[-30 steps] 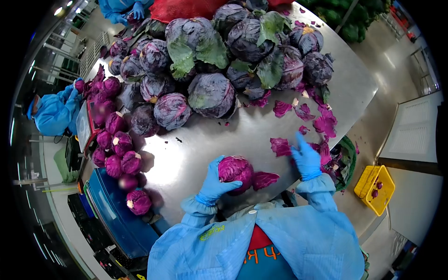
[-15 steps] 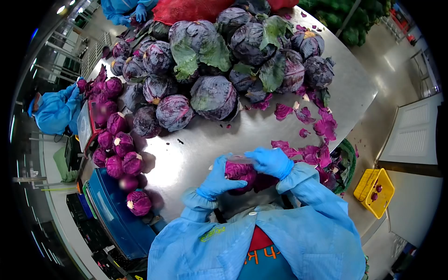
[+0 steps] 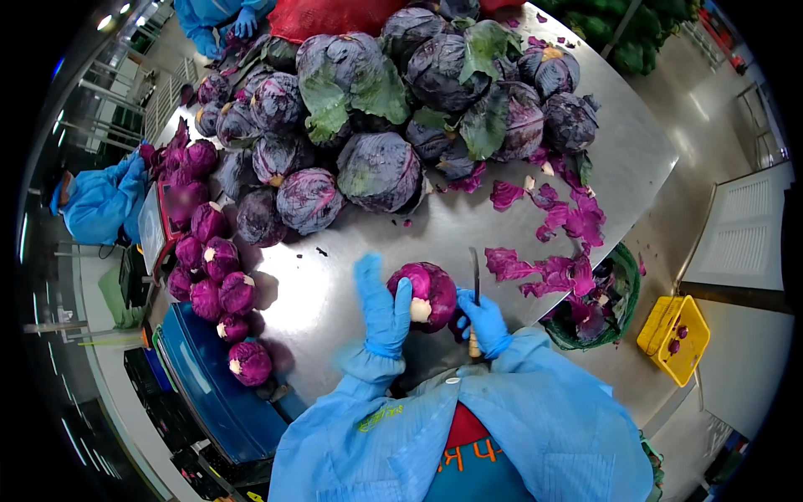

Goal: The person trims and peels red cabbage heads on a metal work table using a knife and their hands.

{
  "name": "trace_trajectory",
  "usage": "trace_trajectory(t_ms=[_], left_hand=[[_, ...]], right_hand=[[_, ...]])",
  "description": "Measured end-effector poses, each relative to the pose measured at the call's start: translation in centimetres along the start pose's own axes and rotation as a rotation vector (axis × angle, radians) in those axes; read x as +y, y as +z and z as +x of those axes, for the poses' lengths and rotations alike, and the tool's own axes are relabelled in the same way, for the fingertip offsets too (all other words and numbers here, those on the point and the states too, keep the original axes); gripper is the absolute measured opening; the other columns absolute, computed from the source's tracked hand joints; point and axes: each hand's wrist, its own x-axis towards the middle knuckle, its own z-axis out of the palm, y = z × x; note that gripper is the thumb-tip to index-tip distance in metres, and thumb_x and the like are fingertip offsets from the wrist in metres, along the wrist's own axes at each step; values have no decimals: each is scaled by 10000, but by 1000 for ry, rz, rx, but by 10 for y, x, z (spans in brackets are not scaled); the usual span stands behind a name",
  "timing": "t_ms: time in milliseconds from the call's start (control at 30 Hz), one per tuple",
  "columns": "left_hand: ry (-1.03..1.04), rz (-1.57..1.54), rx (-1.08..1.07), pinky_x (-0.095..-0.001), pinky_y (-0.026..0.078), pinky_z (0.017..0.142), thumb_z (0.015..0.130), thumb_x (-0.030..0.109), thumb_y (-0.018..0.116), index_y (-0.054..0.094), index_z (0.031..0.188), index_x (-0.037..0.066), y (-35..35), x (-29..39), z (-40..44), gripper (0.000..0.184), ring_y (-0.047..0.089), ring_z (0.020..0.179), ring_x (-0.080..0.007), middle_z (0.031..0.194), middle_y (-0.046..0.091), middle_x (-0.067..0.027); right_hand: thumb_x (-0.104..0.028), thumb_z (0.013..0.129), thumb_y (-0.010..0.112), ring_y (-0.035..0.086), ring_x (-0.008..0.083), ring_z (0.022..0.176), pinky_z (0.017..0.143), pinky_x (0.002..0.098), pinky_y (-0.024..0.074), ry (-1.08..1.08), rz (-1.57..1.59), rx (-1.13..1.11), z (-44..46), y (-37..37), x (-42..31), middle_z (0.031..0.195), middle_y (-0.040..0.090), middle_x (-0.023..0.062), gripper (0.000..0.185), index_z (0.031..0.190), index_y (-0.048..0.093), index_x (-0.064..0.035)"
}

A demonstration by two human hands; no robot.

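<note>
My left hand [image 3: 383, 308], in a blue glove, is upright with its fingers spread against the left side of a shiny red cabbage [image 3: 428, 297]. The cabbage's pale stem end faces me. On its right, my gloved right hand [image 3: 483, 322] is closed round a knife [image 3: 476, 280], whose dark blade points away from me and whose light handle shows below the fingers. Loose purple leaves [image 3: 556, 274] lie on the metal table [image 3: 351, 251] to the right. Beyond the hands is a heap of dark, untrimmed cabbages [image 3: 381, 171].
Trimmed cabbages [image 3: 237, 293] line the left edge above a blue bin [image 3: 219, 385]. A green basket [image 3: 623, 289] with leaves stands off the right edge, a yellow crate [image 3: 673, 339] farther right. Two people in blue, one [image 3: 104, 199] left and one [image 3: 213, 17] at top left, are nearby.
The cabbage has turned so its stem end shows. My left hand has opened beside it. My right hand has come in from the right, and the knife in it now stands out clearly.
</note>
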Motion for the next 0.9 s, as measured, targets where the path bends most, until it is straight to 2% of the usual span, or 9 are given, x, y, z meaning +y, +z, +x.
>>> trace_trajectory(t_ms=[67,100,200,267,333,433,533,600,900], left_hand=[[108,-224,-370,-430,300,1114,894,292,648,363,1420,-1,-8,-4,11,666,356,1342,-413,1450,333,-298],[258,-201,-418,-449,304,1116,785,303,751,331,1462,44,-6,-15,12,838,319,1367,-454,1510,240,-300],[296,72,-549,-473,307,1116,629,335,850,327,1462,41,-34,30,14,1027,333,1353,-458,1495,260,-294],[211,194,-565,-489,320,1100,520,358,888,322,1437,26,-30,31,12,1127,348,1318,-462,1450,304,-288],[47,336,-625,-497,329,1087,529,361,884,324,1411,3,-30,61,14,1105,367,1287,-460,1417,325,-295],[194,209,-358,-498,366,1034,518,404,887,352,1344,-37,2,48,-2,1079,418,1209,-452,1342,379,-293],[169,282,-294,-494,379,1005,506,453,893,347,1328,-68,11,55,-5,1116,433,1186,-434,1305,399,-287],[19,81,-288,-472,390,1006,512,464,896,354,1320,-76,19,52,-8,1113,449,1175,-413,1281,416,-278],[70,157,-262,-453,396,1006,502,507,895,345,1320,-85,33,59,-11,1149,456,1173,-409,1268,418,-278]], right_hand=[[-288,967,589,529,88,525,430,231,429,-3,-18,110,2,-3,11,840,620,18,292,1206,632,-126],[-295,969,587,525,87,521,425,230,423,-7,-28,168,2,-6,12,839,619,17,284,1194,636,-129],[-335,980,566,474,90,476,399,225,358,-35,111,300,10,-65,10,854,628,27,312,1239,574,-161],[-361,955,598,529,138,530,459,271,438,-75,-123,468,-3,-111,-16,868,634,53,405,1298,521,-159],[-390,912,644,626,229,660,580,366,519,-472,-878,831,-18,-138,-28,905,656,91,504,1316,506,-122],[-402,881,671,669,304,819,730,426,528,-826,-968,942,-29,-142,-36,973,673,114,590,1343,483,-88],[-475,958,505,646,377,858,768,445,506,-465,-1150,489,-42,-110,-28,919,671,168,430,1065,640,-81],[-526,970,427,625,389,825,730,454,498,-452,-868,206,-46,-67,-26,861,653,178,504,874,658,-88],[-596,941,427,621,360,706,663,442,487,-455,-1004,-105,-28,-55,-29,728,633,146,577,787,660,-91]])
